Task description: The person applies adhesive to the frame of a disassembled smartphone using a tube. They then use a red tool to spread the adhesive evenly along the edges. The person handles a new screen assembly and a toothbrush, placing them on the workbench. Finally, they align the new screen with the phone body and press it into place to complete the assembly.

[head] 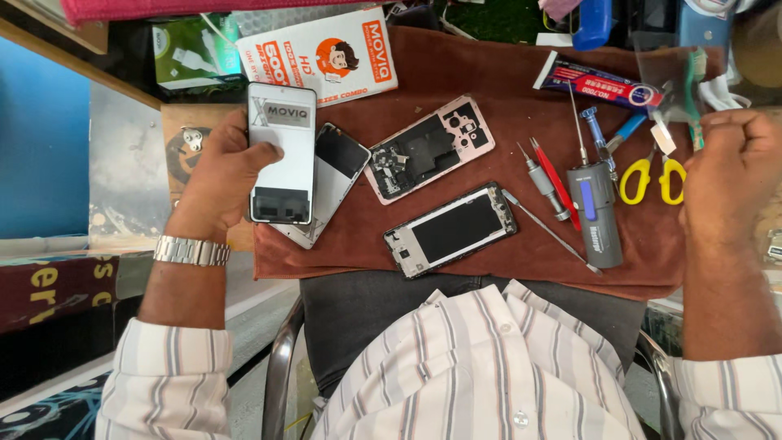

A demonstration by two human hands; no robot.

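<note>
Screen panel (282,155): upright in view, long axis near-far, top end far, over the left edge of the brown cloth (489,98).
Left hand (220,179): wrapped on panel's left side, thumb on its face.
Right hand (733,175): curled shut at far right, pinching a clear film (664,73).
Around: 1 phone back (334,183) under the panel, 2 frames right of it, scissors (652,175) by the right hand.

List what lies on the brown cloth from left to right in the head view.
Left hand holding a white screen panel → pink phone back frame → black phone frame → grey electric screwdriver → yellow scissors → right hand.
</note>
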